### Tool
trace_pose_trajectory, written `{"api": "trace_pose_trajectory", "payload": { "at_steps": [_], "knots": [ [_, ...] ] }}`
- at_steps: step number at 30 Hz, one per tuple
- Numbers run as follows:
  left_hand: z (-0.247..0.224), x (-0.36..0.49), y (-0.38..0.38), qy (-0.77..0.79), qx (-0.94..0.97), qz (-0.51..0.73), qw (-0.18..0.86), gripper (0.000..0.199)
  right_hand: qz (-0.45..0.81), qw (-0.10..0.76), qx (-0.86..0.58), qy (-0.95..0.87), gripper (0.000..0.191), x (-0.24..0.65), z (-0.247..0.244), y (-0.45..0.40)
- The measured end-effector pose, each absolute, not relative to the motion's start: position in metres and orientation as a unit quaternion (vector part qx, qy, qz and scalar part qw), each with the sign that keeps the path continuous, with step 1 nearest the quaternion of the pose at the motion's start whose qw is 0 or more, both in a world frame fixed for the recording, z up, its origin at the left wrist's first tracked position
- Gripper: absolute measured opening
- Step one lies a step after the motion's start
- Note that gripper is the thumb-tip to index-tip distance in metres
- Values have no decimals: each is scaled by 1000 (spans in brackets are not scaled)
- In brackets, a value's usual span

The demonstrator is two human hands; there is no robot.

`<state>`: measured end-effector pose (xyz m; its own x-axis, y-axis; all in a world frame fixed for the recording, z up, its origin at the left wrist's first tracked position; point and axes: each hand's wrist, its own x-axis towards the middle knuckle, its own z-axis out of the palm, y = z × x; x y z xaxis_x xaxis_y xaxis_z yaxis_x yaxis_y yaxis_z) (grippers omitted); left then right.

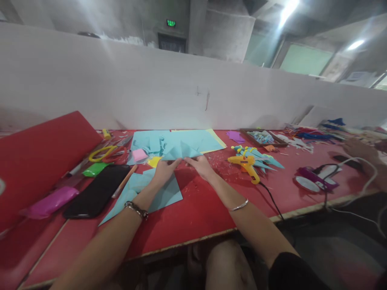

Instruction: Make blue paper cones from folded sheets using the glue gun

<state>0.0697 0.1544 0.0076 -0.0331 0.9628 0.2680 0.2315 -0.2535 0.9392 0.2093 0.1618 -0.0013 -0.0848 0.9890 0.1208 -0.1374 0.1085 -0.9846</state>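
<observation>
A folded light blue paper [181, 151] with a raised peak is held between both hands above the red table. My left hand [165, 170] pinches its lower left edge, with the fingers partly hidden under the paper. At the lower right edge, my right hand [201, 165] grips the same paper between thumb and fingers. The two thumbs are close together. Below my left forearm lie loose blue sheets [167, 193], and a small yellow piece [154, 162] is beside my left hand. More blue sheets [193, 139] lie behind the folded paper.
A yellow glue gun [246, 163] rests on the red table [196, 217], beside blue pointed paper shapes [272, 160]. To the left are a black phone [98, 191], yellow-handled scissors [101, 153] and a pink packet [51, 202]. Another person's hand [359, 153] is at far right.
</observation>
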Motion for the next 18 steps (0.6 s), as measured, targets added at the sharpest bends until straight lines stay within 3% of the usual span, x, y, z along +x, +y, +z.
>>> {"api": "trace_pose_trajectory", "payload": {
  "at_steps": [9,18],
  "knots": [
    [5,68,156,515,617,500,323,38,507,532,-410,-540,22,210,-4,164],
    [3,69,157,473,628,518,336,23,501,508,-400,-575,23,210,0,159]
  ]
}}
